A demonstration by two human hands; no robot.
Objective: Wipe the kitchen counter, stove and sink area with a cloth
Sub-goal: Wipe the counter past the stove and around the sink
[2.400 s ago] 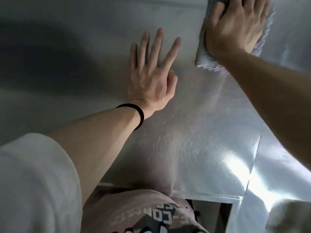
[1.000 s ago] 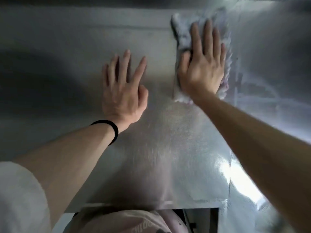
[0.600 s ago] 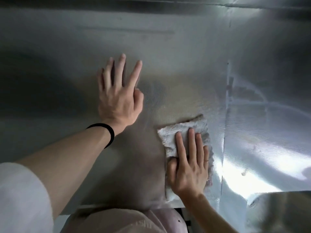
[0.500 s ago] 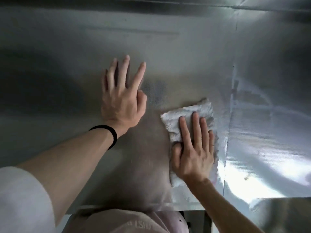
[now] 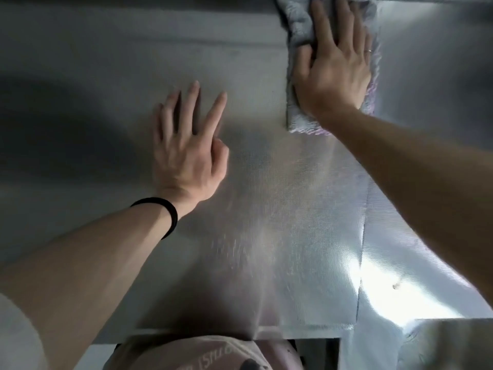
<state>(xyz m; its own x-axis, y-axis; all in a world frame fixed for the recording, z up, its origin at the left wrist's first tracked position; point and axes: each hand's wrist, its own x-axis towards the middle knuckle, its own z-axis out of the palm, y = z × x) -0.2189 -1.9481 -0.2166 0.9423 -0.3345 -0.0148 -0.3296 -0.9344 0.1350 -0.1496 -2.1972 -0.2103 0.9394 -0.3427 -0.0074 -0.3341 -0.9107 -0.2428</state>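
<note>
A grey terry cloth [image 5: 301,118] lies flat on the foil-covered counter [image 5: 280,236] at the far top right, partly cut off by the frame's upper edge. My right hand [image 5: 333,68] presses flat on top of it, fingers spread and pointing away from me, a ring on one finger. My left hand [image 5: 186,150] rests palm-down on the bare counter to the left of the cloth, fingers apart, holding nothing. A black band circles its wrist.
The counter's near edge [image 5: 213,332] runs along the bottom, with my pink printed shirt below it. A foil seam [image 5: 360,263] runs front to back on the right. A small speck [image 5: 396,285] lies in the bright glare at the right.
My right hand has pushed the cloth from the near part of the counter away to the far edge. My left hand has stayed planted in about the same spot.
</note>
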